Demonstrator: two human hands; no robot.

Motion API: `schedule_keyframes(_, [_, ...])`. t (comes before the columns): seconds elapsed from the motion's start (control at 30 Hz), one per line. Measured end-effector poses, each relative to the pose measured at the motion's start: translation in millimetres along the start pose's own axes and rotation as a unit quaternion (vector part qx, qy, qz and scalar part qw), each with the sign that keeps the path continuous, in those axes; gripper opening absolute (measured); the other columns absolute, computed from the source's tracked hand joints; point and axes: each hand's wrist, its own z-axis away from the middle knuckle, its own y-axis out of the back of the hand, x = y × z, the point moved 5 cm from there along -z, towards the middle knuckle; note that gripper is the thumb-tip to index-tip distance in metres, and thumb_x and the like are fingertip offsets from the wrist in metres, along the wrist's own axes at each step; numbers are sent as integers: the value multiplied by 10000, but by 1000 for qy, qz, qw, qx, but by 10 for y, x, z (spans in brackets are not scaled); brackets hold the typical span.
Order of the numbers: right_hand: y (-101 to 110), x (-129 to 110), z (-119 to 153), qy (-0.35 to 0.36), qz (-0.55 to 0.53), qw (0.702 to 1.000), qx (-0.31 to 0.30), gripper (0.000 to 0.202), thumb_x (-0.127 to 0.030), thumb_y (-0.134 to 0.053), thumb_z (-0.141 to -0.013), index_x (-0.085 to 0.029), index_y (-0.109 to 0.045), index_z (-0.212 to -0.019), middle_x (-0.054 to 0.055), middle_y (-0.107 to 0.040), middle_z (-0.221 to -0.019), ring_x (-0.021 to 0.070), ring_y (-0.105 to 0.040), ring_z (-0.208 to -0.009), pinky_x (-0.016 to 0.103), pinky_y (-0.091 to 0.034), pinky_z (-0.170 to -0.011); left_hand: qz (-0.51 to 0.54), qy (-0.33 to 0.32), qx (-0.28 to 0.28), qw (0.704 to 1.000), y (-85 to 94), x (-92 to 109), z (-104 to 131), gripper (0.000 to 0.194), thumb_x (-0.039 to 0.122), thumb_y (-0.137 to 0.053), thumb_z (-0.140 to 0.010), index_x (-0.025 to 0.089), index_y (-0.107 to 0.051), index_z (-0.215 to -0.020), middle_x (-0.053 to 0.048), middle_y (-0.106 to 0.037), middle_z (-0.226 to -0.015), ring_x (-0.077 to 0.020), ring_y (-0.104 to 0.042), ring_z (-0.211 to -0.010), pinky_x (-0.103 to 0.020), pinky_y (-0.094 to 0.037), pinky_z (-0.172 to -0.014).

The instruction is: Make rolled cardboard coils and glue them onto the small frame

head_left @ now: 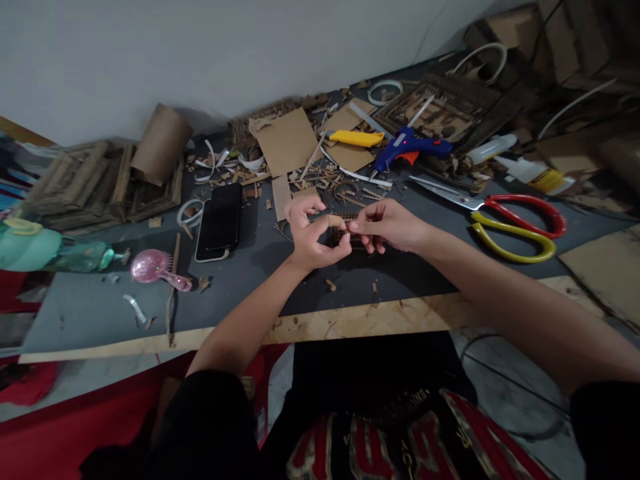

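Note:
A small brown panel of ridged corrugated cardboard [350,217] lies low over the dark tabletop, partly hidden by my fingers. My left hand [315,233] is at its left side, the thumb and index finger curved and apart, the other fingers loosely bent. From the right, my right hand [393,225] pinches with thumb and index finger at the panel's front. A tiny brown piece seems to be in that pinch, mostly covered by the fingertips. Beyond the hands lies a blue glue gun [407,148], with scissors [480,203] with red and yellow handles to the right.
A yellow utility knife [355,138], a cardboard sheet [287,143] and many scraps lie behind the hands. Leftward are a phone [219,220], a pink hairbrush [155,267] and a green bottle [80,255]. Glue bottles [537,175] lie at right. The table's wooden edge [360,318] runs in front.

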Motion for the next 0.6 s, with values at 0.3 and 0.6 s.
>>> schedule_keyframes(0.3, [-18,-78,49,13,1,1000,6,410,-466,-907,-602,-122,-708,-705,-12,-654,-531,70,-556,-367,151,-370,-272,-66,-40,33,996,7,-1,11,211,427,-751,-719,231,-703,-782,-88,-555,-1038,-270,-566,-1015,-435,-457,-892])
schedule_keyframes(0.6, [11,-115,53,43,21,998,26,365,-447,-863,-672,-121,-707,-726,-50,-565,-442,33,-437,-317,155,-279,-269,-78,-134,63,986,-13,46,7,160,385,-730,-791,242,-698,-855,-73,-540,-1053,-243,-571,-996,-399,-422,-870])
